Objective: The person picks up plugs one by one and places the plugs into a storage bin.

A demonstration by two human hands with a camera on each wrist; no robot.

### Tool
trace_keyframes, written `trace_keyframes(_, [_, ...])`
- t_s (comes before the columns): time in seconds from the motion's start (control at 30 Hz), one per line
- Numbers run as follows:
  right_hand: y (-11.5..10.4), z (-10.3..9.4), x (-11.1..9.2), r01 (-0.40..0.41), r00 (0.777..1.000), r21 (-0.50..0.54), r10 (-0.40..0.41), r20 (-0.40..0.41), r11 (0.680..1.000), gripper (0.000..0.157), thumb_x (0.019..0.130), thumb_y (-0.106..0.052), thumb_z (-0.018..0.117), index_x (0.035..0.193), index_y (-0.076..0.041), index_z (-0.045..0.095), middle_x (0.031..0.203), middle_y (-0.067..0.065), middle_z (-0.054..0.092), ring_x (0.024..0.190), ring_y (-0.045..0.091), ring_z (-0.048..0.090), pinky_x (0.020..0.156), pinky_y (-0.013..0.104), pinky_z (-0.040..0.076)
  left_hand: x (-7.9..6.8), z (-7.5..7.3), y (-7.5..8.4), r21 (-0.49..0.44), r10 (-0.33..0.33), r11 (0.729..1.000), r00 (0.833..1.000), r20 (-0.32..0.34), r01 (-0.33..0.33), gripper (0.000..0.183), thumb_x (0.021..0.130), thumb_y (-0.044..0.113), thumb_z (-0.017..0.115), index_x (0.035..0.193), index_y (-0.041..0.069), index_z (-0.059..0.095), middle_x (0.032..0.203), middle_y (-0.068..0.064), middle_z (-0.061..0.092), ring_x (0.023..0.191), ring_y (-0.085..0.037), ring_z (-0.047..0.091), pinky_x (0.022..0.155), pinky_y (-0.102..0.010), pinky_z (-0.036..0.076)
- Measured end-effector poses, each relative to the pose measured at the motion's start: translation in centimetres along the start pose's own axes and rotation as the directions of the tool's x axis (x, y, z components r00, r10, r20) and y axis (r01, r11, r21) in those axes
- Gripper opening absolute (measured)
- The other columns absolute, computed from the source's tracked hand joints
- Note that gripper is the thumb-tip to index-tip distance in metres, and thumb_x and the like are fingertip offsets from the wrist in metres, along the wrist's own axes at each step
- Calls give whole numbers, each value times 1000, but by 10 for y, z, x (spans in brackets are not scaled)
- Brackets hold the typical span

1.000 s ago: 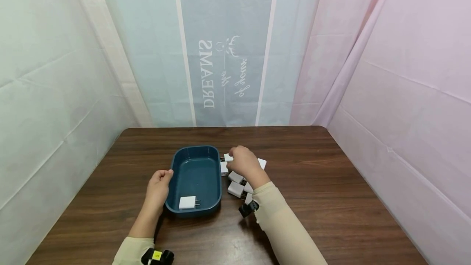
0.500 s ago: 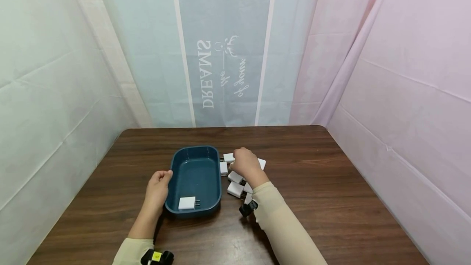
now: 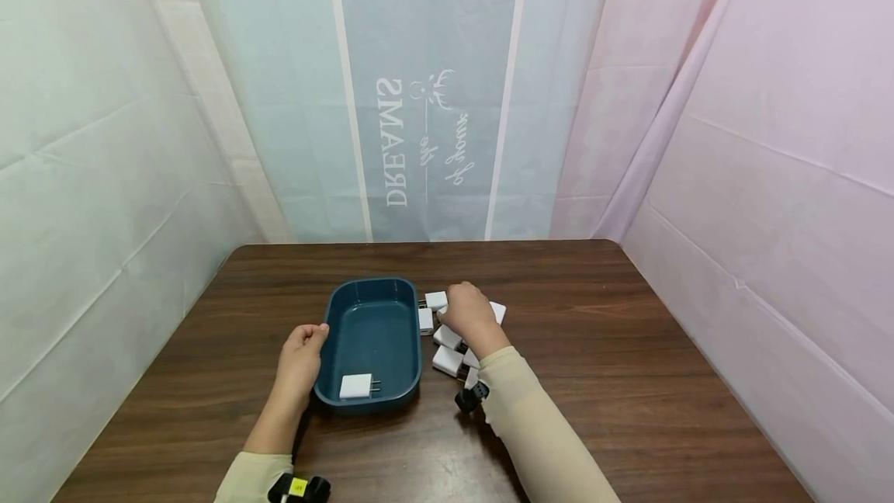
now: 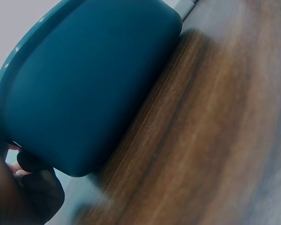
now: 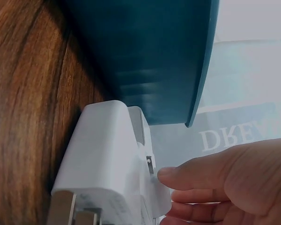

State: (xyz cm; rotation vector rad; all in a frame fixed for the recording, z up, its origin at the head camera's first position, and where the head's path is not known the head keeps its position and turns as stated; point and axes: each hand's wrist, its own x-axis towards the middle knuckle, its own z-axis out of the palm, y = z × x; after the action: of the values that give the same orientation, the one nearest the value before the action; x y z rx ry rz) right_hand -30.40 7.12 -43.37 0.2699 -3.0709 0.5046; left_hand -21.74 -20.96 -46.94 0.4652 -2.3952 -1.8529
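My left hand [image 3: 302,352] grips the left rim of a deep blue rectangular tray [image 3: 417,348], its fingertips at the edge. Inside the tray, near the front, lies one white charger plug [image 3: 356,386] with its prongs pointing right. To the right of the tray my right hand [image 3: 469,315] reaches down into a cluster of white charger plugs [image 3: 447,361]. In the right wrist view the thumb [image 5: 192,174] presses a white charger plug [image 5: 160,197], with curled fingers on its other side. The palm hides part of the cluster in the head view.
A dark wood table [image 3: 594,348] carries everything. Two charger plugs, one at the back [image 3: 436,300] and one lower [image 3: 425,321], stand close to the tray's right wall. Fabric curtains [image 3: 447,99] close off the back and both sides. Each wrist wears a black camera [image 3: 299,487].
My right hand has shifted slightly right over the cluster, showing more of the charger plug at the back. The left hand and the tray keep their place.
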Motion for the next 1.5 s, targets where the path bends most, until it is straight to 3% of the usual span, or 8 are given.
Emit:
trace_keyframes(0.3, [1, 2, 2, -3, 1000, -8, 3, 2, 1000, 29, 91, -23, 78, 114, -6, 73, 114, 15, 66, 100, 29, 66, 80, 44, 57, 0, 1, 2, -4, 10, 1000, 1000, -15, -10, 40, 110, 35, 46, 120, -3, 51, 100, -10, 47, 100, -27, 43, 84, -37, 35])
trace_keyframes(0.57, [1, 6, 1, -12, 1000, -4, 12, -2, 1000, 19, 92, -24, 77, 99, -6, 73, 108, 14, 66, 89, 27, 65, 69, 41, 55, 0, 2, 0, -1, -2, 1000, 1000, -3, 2, 42, 110, 36, 45, 123, -3, 50, 108, -16, 48, 107, -31, 44, 88, -39, 35])
trace_keyframes(0.9, [0, 7, 0, -12, 1000, 26, 12, 1, 1000, 16, 92, -20, 76, 95, -5, 72, 104, 14, 65, 80, 23, 60, 65, 38, 51, -1, 1, 1, -4, -10, 1000, 1000, 3, 10, 42, 110, 36, 45, 124, -3, 49, 114, -18, 48, 110, -32, 44, 91, -41, 35])
trace_keyframes(1.17, [-1, 1, -3, -20, 1000, 27, 20, -4, 999, 14, 89, -20, 78, 88, -8, 70, 98, 10, 63, 76, 20, 58, 65, 38, 51, -2, 2, -1, 8, -22, 1000, 1000, 13, 22, 42, 110, 37, 44, 126, -2, 49, 119, -20, 48, 111, -33, 44, 93, -43, 36])
trace_keyframes(1.37, [-5, -10, -7, 7, 1000, 33, -6, -20, 999, 20, 87, -16, 78, 75, -12, 63, 90, 7, 60, 70, 19, 54, 61, 36, 46, -3, 2, 0, 7, -9, 1000, 1000, -2, 9, 39, 110, 33, 44, 125, -3, 50, 110, -17, 48, 107, -32, 45, 87, -40, 35])
trace_keyframes(1.5, [-11, -20, -11, 20, 999, 63, -17, -37, 998, 12, 87, -16, 78, 86, -8, 68, 96, 9, 61, 74, 20, 56, 62, 36, 48, -3, 1, 1, 4, 4, 1000, 1000, -3, -4, 40, 110, 33, 45, 124, -3, 50, 107, -16, 48, 105, -31, 45, 86, -39, 35])
